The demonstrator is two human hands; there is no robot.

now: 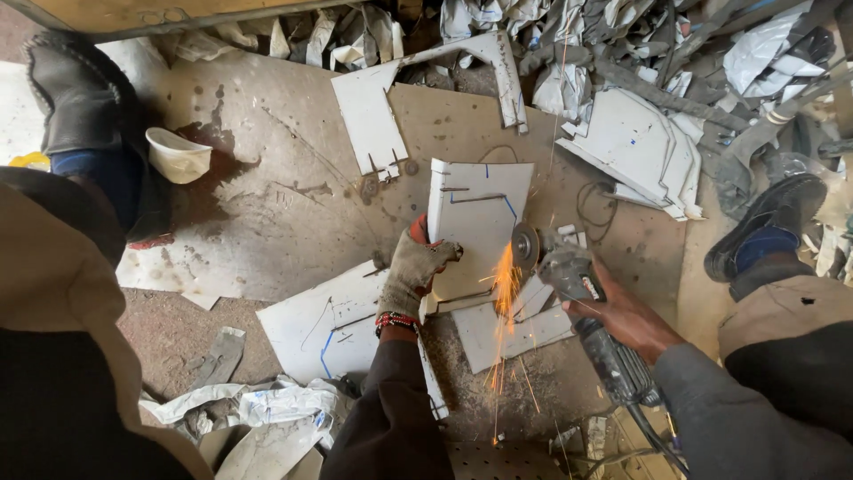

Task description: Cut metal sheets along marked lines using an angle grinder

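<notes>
Down on the workshop floor, between the person's two feet. Left hand [410, 271], in a worn grey glove, is closed over the near left edge of a white metal sheet [478, 222], pinning it down; fingers curl over the rim. Right hand [622, 313], bare, is wrapped tight around the body of an angle grinder [582, 307].

Sheet is roughly rectangular, long axis running away from the person, far end widening a little toward the scrap heap. Blue marker lines and a few thin cut slots show on its face. It lies on other white offcuts [333, 324].

Grinder lies diagonally: handle and cable toward the person's lower right, disc [524, 244] pointing up-left. Disc stands on edge and meets the sheet's right edge near its near corner. Orange sparks [505, 302] stream from that spot back toward the person.

Further out: a brown board [293, 187], stained, under the work. A white bowl [178, 156] sits on it to the left, well apart. Black shoes at left [80, 93] and right [769, 222]. Heap of white and grey metal scrap [640, 142] along the far side; crumpled sheet [267, 409] near the left knee.
</notes>
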